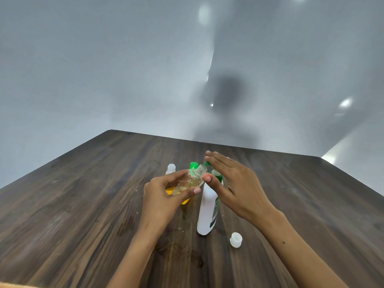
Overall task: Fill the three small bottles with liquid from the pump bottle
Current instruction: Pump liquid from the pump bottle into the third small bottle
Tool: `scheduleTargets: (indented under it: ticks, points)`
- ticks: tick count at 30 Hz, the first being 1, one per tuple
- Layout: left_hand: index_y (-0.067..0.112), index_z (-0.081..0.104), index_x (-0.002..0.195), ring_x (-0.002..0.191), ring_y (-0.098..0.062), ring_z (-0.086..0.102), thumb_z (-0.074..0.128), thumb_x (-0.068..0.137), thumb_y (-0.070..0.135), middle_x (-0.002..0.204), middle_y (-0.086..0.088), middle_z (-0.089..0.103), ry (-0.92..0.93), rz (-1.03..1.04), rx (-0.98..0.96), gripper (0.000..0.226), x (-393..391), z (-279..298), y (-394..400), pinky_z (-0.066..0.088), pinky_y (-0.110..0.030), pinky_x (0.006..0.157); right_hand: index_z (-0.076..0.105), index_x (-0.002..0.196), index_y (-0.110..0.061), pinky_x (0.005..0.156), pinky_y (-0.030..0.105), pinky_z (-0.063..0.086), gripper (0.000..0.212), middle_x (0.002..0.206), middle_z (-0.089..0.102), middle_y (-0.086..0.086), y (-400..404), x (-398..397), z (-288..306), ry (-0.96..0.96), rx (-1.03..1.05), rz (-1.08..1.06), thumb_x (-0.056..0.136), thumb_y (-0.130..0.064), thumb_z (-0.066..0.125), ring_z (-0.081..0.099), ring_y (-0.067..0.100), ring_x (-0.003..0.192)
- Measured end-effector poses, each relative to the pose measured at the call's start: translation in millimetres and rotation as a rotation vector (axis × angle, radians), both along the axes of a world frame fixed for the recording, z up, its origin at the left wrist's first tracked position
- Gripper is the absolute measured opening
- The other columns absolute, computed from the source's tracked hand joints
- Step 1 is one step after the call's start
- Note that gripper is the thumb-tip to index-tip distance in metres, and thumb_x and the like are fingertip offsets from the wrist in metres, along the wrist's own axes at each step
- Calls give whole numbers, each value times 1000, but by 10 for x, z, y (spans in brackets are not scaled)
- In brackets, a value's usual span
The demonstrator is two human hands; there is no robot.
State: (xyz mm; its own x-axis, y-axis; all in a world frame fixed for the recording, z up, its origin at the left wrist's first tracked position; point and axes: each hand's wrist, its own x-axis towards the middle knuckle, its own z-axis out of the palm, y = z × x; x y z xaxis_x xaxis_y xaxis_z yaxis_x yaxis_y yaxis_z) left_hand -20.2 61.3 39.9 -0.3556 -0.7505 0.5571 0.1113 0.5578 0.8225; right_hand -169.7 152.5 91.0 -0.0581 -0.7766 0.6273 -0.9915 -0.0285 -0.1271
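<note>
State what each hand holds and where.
Left hand grips the small clear bottle round its body, tilted. Right hand holds nothing, flat over the pump bottle.

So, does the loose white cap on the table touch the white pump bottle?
Apart. The head view shows the white cap lying on the table to the right of the pump bottle, with bare wood plainly visible between them.

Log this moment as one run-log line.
left hand: holds clear small bottle tilted at spout | right hand: flat over pump bottle | cap: on table
</note>
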Motion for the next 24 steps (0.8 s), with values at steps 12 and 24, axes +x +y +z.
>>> scheduleTargets:
  ticks: [12, 24]
  points:
    - [52, 64, 87, 84, 18, 62, 88, 64, 23, 71, 43, 61, -17, 3, 10, 44, -20, 15, 8, 47, -1, 72, 51, 134, -22, 106, 30, 34, 85, 141, 45, -9, 1, 19, -37, -15, 7, -15, 83, -76, 11, 38, 7, 132]
    - [42, 71, 98, 87, 11, 65, 88, 62, 28, 81, 33, 68, -29, 37, 58, 42, -8, 14, 21, 52, -13, 79, 51, 135, -25, 107, 28, 32, 85, 141, 44, -11, -13, 25, -26, -4, 34, -37, 82, -78, 10, 37, 5, 133]
